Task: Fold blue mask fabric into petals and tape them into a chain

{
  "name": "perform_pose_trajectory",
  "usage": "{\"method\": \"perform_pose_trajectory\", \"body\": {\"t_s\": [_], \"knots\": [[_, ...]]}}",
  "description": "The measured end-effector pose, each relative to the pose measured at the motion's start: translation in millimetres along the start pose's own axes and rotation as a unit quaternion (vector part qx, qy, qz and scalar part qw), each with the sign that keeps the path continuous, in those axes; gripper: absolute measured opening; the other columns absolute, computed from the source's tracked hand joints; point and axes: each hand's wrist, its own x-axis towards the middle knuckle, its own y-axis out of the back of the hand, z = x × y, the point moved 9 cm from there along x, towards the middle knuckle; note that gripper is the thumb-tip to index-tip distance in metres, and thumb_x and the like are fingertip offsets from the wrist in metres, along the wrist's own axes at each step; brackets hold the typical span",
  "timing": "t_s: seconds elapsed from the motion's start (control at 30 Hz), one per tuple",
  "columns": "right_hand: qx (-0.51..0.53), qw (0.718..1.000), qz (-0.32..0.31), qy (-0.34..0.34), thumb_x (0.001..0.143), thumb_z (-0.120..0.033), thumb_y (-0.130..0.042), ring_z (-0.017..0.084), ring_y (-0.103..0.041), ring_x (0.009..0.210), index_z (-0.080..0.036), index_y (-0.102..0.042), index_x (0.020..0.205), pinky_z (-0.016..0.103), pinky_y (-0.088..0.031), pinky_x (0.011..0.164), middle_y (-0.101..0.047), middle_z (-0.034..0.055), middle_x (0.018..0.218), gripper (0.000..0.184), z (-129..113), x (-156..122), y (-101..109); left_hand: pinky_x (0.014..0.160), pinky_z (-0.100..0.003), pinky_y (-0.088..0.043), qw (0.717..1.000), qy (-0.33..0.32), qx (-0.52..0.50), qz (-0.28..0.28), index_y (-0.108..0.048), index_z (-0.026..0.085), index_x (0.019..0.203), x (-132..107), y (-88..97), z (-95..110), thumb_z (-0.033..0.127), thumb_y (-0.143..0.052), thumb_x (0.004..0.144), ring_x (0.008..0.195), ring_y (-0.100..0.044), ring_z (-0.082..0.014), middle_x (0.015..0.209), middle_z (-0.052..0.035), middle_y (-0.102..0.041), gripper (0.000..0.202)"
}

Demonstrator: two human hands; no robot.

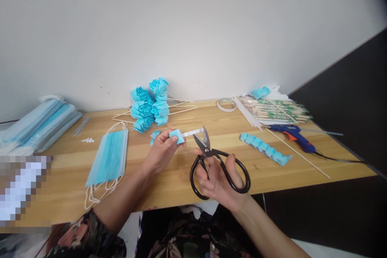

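Note:
My left hand [161, 147] pinches a small folded piece of blue mask fabric [175, 136] above the middle of the table. A narrow white strip [192, 132] sticks out from it to the right. My right hand [219, 179] grips black-handled scissors [207, 151], with fingers and thumb through the loops. The scissor blades are apart, and the strip's far end reaches them; whether it lies between them I cannot tell. Just behind my left hand is a small blue fabric piece [155, 135], partly hidden.
Blue fabric flowers [142, 109] on sticks lie at the back. Left are masks [110, 157] and a larger mask pile [42, 125]. To the right are a tape roll [226, 109], bundled sticks [272, 109], a pleated blue strip [266, 149] and a corded glue gun [294, 135].

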Motion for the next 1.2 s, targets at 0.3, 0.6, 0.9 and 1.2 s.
{"method": "perform_pose_trajectory", "body": {"t_s": [0.3, 0.6, 0.9, 1.2], "knots": [[0.005, 1.0, -0.009, 0.025, 0.092, -0.056, -0.057, 0.002, -0.031, 0.041, -0.027, -0.07, 0.122, 0.013, -0.031, 0.036, -0.055, -0.003, 0.067, 0.044, -0.2, -1.0, -3.1, 0.071, -0.031, -0.047, 1.0, 0.014, -0.021, 0.008, -0.067, 0.015, 0.07, -1.5, -0.4, -0.6, 0.034, -0.086, 0.068, 0.067, -0.06, -0.0141, 0.074, -0.0027, -0.069, 0.027], [-0.012, 0.999, 0.016, 0.043, 0.093, -0.056, -0.055, 0.0, -0.023, 0.032, -0.027, -0.068, 0.124, 0.012, -0.036, 0.03, -0.047, -0.0075, 0.056, 0.044, 2.9, -3.6, -1.6, 0.074, -0.03, -0.046, 1.0, -0.005, 0.005, -0.012, -0.069, 0.015, 0.073, -0.9, 0.0, -1.5, 0.037, -0.082, 0.073, 0.07, -0.06, -0.014, 0.073, -0.0031, -0.067, 0.025], [-0.11, 0.988, 0.069, 0.078, 0.09, -0.054, -0.061, 0.002, -0.024, 0.03, -0.021, -0.061, 0.13, 0.013, -0.035, 0.028, -0.039, -0.0114, 0.051, 0.052, 2.5, -6.2, 3.9, 0.078, -0.032, -0.046, 0.997, -0.034, 0.069, 0.01, -0.067, 0.017, 0.07, -2.8, 6.0, 3.2, 0.04, -0.085, 0.069, 0.071, -0.06, -0.0147, 0.08, -0.0028, -0.068, 0.029], [-0.327, 0.923, 0.047, 0.196, 0.076, -0.07, -0.066, 0.012, -0.051, 0.062, -0.023, -0.057, 0.122, 0.036, -0.057, 0.074, -0.051, -0.0041, 0.072, 0.066, -29.1, -15.5, -1.3, 0.077, -0.03, -0.046, 0.975, -0.11, 0.194, 0.002, -0.066, 0.019, 0.073, -5.8, 7.8, 15.0, 0.039, -0.077, 0.079, 0.08, -0.06, -0.0163, 0.083, -0.0036, -0.067, 0.024]]}}
